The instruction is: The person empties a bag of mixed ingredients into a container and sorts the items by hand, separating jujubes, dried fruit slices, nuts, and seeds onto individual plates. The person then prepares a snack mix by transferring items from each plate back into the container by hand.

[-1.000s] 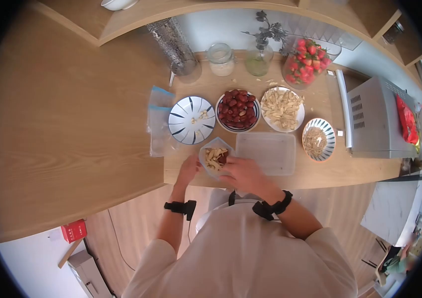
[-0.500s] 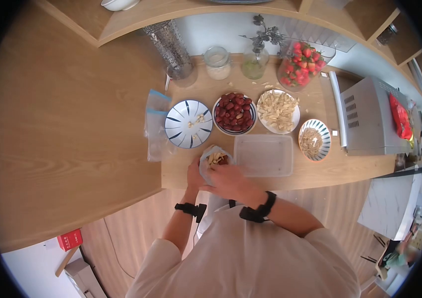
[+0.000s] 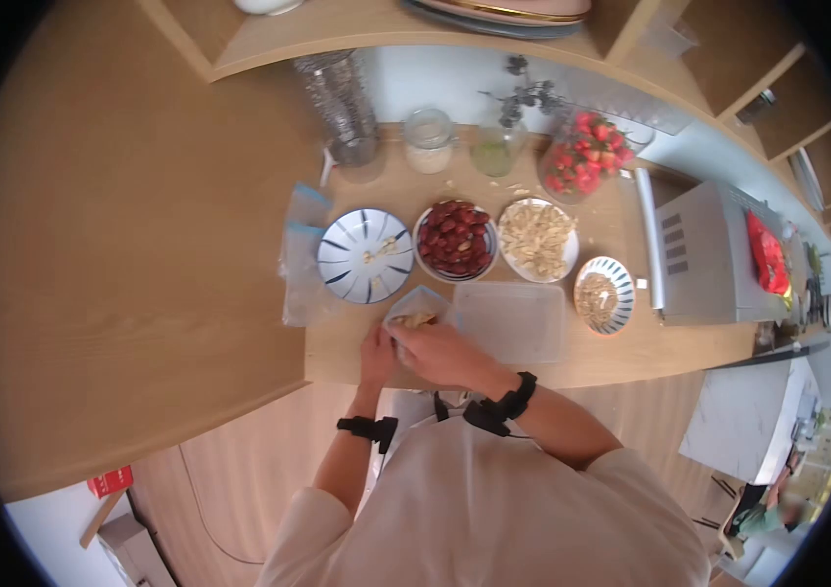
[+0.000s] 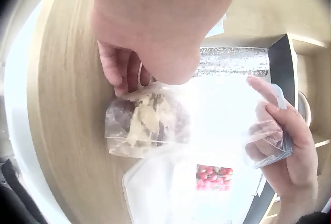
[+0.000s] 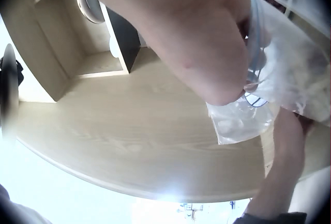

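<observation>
A clear plastic zip bag (image 3: pixel 427 301) stands near the front edge of the table, with pale dried slices (image 4: pixel 149 119) and dark red dates (image 4: pixel 121 111) inside. Low on the bag, my left hand (image 3: pixel 376 356) holds its side with curled fingers. My right hand (image 3: pixel 440 354) pinches the bag's upper edge between thumb and fingers, as the left wrist view shows. Just to the right lies an open clear plastic tub (image 3: pixel 509 323). Behind the bag are a bowl of red dates (image 3: pixel 456 241) and a plate of pale slices (image 3: pixel 537 240).
A striped plate (image 3: pixel 352 256) with a few pieces stands left, beside flat empty zip bags (image 3: pixel 305 264). At right are a striped bowl (image 3: pixel 621 295) and a grey appliance (image 3: pixel 704 259). Glass jars (image 3: pixel 428 142) and a strawberry container (image 3: pixel 582 161) line the back.
My right hand has moved from over the bag's contents to its upper edge. My left hand has come from beside the bag to hold it. The head view has shifted slightly.
</observation>
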Tool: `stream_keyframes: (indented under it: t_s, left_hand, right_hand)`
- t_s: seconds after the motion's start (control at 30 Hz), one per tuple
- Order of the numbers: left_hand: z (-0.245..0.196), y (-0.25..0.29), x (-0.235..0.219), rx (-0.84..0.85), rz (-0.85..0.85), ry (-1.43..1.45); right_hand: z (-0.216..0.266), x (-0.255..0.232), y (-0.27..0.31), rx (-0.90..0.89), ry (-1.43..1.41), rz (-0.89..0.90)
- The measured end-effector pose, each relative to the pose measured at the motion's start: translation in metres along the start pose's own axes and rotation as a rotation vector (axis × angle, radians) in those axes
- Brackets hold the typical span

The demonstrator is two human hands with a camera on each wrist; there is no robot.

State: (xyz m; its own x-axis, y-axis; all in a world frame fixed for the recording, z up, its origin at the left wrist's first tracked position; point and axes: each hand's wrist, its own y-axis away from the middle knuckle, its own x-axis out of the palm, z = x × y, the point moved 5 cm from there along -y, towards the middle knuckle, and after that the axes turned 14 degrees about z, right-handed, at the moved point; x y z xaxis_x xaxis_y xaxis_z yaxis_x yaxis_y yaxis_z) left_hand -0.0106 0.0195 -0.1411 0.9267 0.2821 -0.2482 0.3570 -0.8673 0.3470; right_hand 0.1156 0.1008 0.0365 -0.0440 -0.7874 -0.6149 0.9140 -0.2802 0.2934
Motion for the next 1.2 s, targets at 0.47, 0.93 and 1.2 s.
stream_keyframes:
  t_s: [0.47, 0.93, 1.2]
  left_hand:
    - [-0.057, 0.013, 0.027, -0.187, 0.452, 1.332]
    - [-0.093, -0.003, 0.039, -0.142, 0.411, 1.163]
    - [-0.099, -0.011, 0.047, -0.125, 0.436, 1.07]
  right_hand:
    - [0.04, -0.025, 0.019, -0.138, -0.087, 0.047]
    - [-0.048, -0.054, 0.077, -0.128, -0.548, -0.145]
    - [-0.085, -0.067, 0.098, -0.088, -0.816, -0.308]
